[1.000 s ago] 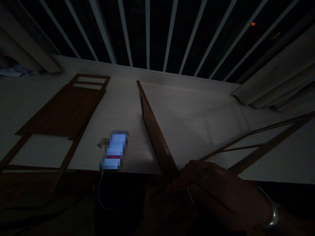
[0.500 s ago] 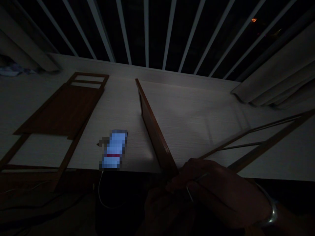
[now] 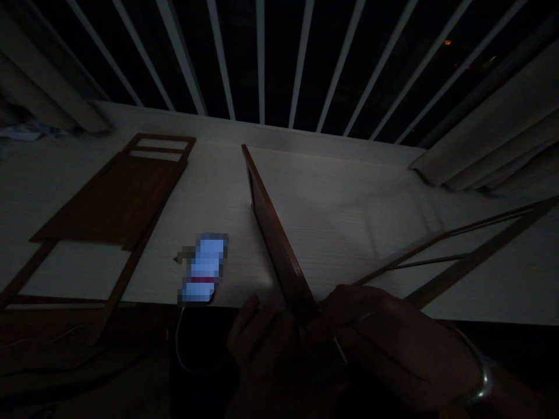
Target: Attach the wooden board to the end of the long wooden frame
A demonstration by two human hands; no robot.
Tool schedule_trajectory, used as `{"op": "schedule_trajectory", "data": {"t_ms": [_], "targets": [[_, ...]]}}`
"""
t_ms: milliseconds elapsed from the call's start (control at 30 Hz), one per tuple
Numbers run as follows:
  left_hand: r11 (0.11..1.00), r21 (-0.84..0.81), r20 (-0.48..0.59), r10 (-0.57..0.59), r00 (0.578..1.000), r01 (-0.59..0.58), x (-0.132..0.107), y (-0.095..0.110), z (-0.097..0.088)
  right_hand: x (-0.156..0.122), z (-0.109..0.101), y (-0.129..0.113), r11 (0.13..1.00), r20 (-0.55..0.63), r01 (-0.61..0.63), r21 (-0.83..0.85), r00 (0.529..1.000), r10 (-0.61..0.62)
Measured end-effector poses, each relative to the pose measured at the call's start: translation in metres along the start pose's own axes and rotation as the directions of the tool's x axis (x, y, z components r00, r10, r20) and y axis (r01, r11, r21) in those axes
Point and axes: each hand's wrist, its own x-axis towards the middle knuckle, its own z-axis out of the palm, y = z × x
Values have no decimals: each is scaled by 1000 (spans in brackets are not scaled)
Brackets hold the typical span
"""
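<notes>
The scene is very dark. A brown wooden board (image 3: 273,233) stands on edge across a white surface (image 3: 349,215), running from the back toward me. My right hand (image 3: 393,343), with a metal bangle on the wrist, is closed at the board's near end and pinches a thin metal tool (image 3: 345,337). My left hand (image 3: 262,349) is raised at the board's near end, on its left side, fingers up and partly apart. Whether it grips the board is hidden in the dark.
A brown wooden panel with frame (image 3: 113,198) lies flat at the left. A thin wooden frame (image 3: 463,256) lies at the right. A lit phone (image 3: 204,269) with a white cable (image 3: 183,355) rests near the front edge. White railing bars (image 3: 262,58) and curtains (image 3: 493,134) stand behind.
My left hand has come up from the dark below to the left side of the board's near end. My right hand has stayed in place.
</notes>
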Motion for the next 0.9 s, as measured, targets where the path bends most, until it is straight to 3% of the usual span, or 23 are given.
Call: {"op": "schedule_trajectory", "data": {"t_ms": [33, 67, 100, 200, 367, 500, 667, 900], "targets": [[996, 83, -102, 26, 994, -17, 16, -7, 4, 0, 0, 0, 1000, 3, 6, -2, 1000, -6], [989, 133, -71, 80, 994, -70, 30, -13, 7, 0, 0, 0, 1000, 5, 10, -6, 1000, -10], [978, 145, 12, 149, 989, -149, 42, -18, 9, 0, 0, 0, 1000, 5, 11, -9, 1000, -11], [969, 79, 198, 216, 956, -235, 61, -24, 9, -1, 0, 0, 1000, 1, 29, -12, 1000, -29], [968, -17, 265, 246, 932, -251, 60, -26, 7, -2, -2, -1, 998, 6, 56, 26, 998, -57], [970, -21, 245, 240, 940, -242, 62, -23, 6, -3, -5, -1, 990, 0, 91, 107, 996, -91], [975, -10, 221, 217, 951, -220, 62, -14, 4, -7, -3, 2, 977, -153, 128, 171, 983, -102], [969, -4, 228, 240, 944, -245, 60, -5, 0, -13, 1, 8, 942, -317, 129, 309, 948, -26]]}}
